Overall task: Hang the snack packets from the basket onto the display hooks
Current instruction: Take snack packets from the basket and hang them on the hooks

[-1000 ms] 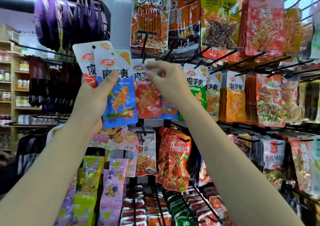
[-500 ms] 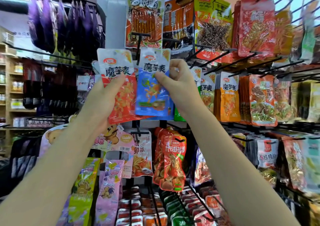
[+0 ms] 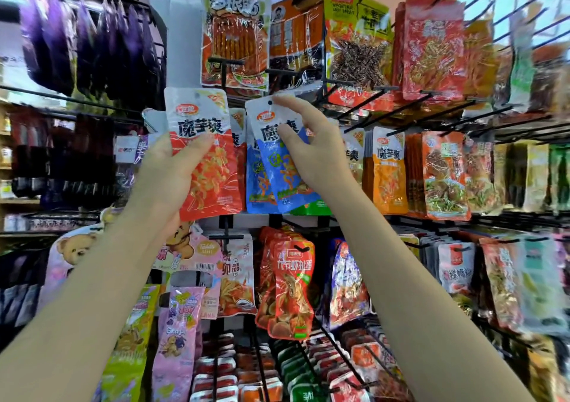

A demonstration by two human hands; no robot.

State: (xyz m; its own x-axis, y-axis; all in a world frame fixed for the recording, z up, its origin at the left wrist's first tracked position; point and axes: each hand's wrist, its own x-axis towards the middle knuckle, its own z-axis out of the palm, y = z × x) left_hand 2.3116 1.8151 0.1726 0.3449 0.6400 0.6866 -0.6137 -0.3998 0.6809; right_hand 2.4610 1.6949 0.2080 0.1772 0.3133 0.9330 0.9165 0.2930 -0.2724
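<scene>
Snack rack [image 3: 385,114]: left hand [image 3: 172,179] grips one red packet [image 3: 206,167], right hand [image 3: 311,151] pinches one blue packet [image 3: 277,167].

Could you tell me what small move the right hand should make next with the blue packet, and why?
Probably push the blue packet further back. The right hand pinches its top, and a dark dot shows in its hang hole, likely the hook tip. The left hand holds a red packet waiting.

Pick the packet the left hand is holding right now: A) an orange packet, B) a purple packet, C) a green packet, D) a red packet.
D: the left hand grips a red packet with a white top, its thumb pressed across the front.
</scene>
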